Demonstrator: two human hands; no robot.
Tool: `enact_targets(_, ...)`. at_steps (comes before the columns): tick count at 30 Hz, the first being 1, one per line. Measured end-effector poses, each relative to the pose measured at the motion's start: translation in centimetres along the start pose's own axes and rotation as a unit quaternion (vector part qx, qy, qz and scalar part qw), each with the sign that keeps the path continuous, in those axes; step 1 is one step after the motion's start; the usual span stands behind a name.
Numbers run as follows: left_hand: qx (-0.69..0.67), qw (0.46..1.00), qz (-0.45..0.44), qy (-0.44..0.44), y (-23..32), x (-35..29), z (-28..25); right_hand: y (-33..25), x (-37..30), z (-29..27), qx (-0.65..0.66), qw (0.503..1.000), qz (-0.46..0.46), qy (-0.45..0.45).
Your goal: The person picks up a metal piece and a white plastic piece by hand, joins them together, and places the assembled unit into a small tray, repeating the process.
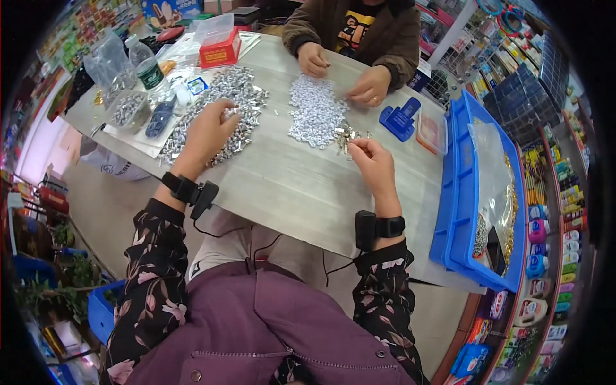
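My left hand (213, 130) is over a wide pile of small silver metal pieces (239, 86), its fingers curled inward. Whatever lies within those fingers is too small or too hidden to name. To the right, my right hand (375, 168) hangs above the table, thumb and fingertips pinched together; I cannot make out what they hold. Just beyond those fingertips is a little heap of metallic bits (347, 136). It touches a pile of small white pieces (315, 110) in the middle of the table. Black straps with small boxes circle both my wrists.
A co-worker's hands (371, 85) work across the grey table (282, 186). Stacked blue trays (449, 192) stand along the right edge, near a lidded clear box (432, 131) and a blue plastic holder (400, 119). A bottle (147, 67), tub (128, 110) and red box (219, 51) sit far left.
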State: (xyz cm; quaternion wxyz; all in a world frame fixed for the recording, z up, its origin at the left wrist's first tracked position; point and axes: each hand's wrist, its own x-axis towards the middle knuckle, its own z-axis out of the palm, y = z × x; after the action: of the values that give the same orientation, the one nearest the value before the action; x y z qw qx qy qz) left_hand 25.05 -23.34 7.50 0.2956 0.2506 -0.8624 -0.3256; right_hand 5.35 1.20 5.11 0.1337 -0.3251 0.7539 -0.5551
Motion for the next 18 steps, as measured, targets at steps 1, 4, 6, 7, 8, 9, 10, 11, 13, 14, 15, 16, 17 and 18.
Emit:
enact_targets(1, 0.046, 0.999, -0.015, -0.014, 0.9, -0.1, -0.8, -0.5, -0.3, -0.2, -0.001, 1.000, -0.003, 0.006)
enact_targets(4, 0.061, 0.995, 0.030, -0.067, 1.2, -0.3, 1.4, -1.0, -0.6, 0.9, -0.181, 0.982, -0.058, 0.002)
enact_targets(6, 0.038, 0.985, 0.090, -0.139, 2.2, -0.5, 4.3, -0.7, -0.8, 1.5, -0.217, 0.974, -0.068, 0.006)
enact_targets(7, 0.046, 0.980, 0.087, -0.173, 3.3, -0.7, 5.6, -0.4, -1.0, 1.7, -0.251, 0.965, -0.077, 0.014)
enact_targets(8, 0.047, 0.975, 0.110, -0.187, 4.3, -0.7, 7.0, -0.3, -1.2, 1.7, -0.286, 0.954, -0.086, 0.023)
enact_targets(9, 0.050, 0.970, 0.130, -0.200, 4.9, -0.7, 8.0, -0.4, -1.3, 1.9, -0.287, 0.954, -0.088, 0.020)
enact_targets(10, 0.049, 0.971, 0.128, -0.197, 5.1, -0.7, 8.7, -0.5, -1.3, 2.0, -0.295, 0.951, -0.092, 0.009)
enact_targets(11, 0.053, 0.970, 0.150, -0.183, 5.3, -0.6, 9.6, -0.6, -1.4, 1.9, -0.306, 0.948, -0.092, 0.002)
enact_targets(13, 0.063, 0.967, 0.192, -0.156, 5.3, -0.5, 11.0, -0.8, -1.4, 1.9, -0.316, 0.944, -0.093, -0.003)
enact_targets(14, 0.063, 0.967, 0.193, -0.156, 5.0, -0.4, 11.3, -0.8, -1.3, 2.0, -0.293, 0.953, -0.071, -0.003)
enact_targets(15, 0.075, 0.964, 0.206, -0.153, 4.6, -0.2, 11.5, -0.7, -1.2, 2.1, -0.270, 0.962, -0.049, -0.003)
enact_targets(16, 0.086, 0.960, 0.219, -0.152, 4.6, -0.2, 11.6, -0.6, -1.3, 2.1, -0.247, 0.969, -0.024, -0.003)
enact_targets(17, 0.097, 0.956, 0.232, -0.152, 4.7, -0.2, 11.8, -0.5, -1.2, 2.1, -0.247, 0.969, -0.022, -0.001)
enact_targets(18, 0.096, 0.955, 0.234, -0.153, 4.7, -0.1, 11.9, -0.4, -1.0, 2.3, -0.262, 0.964, -0.033, 0.012)
